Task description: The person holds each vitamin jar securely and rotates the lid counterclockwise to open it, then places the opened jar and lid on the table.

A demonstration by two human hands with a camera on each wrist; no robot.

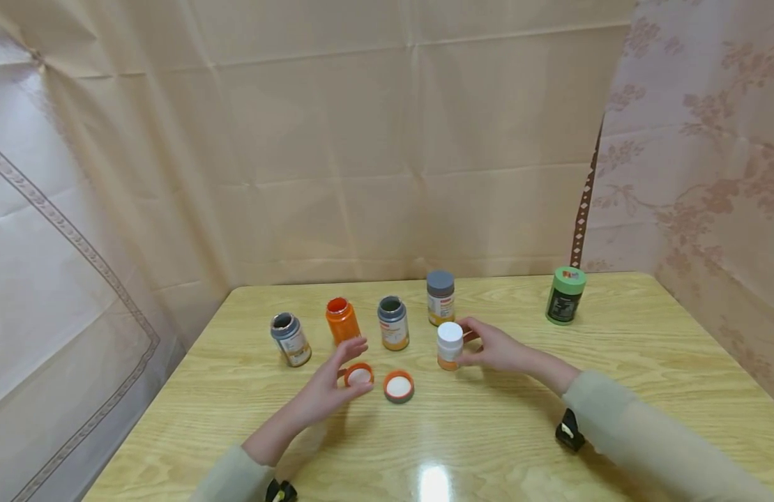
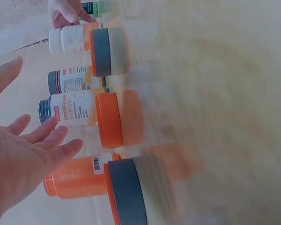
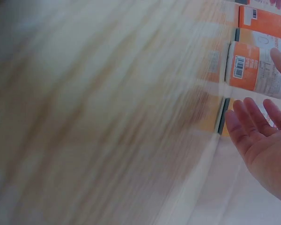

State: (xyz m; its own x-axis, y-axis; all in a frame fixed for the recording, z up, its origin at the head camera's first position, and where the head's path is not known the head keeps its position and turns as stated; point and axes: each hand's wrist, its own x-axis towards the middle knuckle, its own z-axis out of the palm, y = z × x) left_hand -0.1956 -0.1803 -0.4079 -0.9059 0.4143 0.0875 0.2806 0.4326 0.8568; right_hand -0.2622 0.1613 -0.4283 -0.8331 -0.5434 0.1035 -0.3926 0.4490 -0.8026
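My right hand (image 1: 501, 348) is at the right side of a capped white bottle (image 1: 450, 341) with an orange lower band, its thumb and fingers spread around it. In the right wrist view the bottle stands on the table, and the thumb overlaps it while the fingers (image 3: 253, 124) stay apart. Low over the table, my left hand (image 1: 324, 392) holds nothing, fingers extended. Just past its fingers lies an upturned orange lid (image 1: 359, 375); a grey lid (image 1: 398, 388) with an orange rim sits to the right. The left wrist view shows another grey lid (image 2: 129, 192) nearest that hand.
Uncapped bottles stand behind the lids: a grey-necked one (image 1: 291, 340) at left, an orange one (image 1: 342, 321) and a dark-necked one (image 1: 394, 324). A grey-capped bottle (image 1: 441, 298) is farther back. The green-lidded jar (image 1: 565, 296) stands at back right, before the curtain (image 1: 362, 139).
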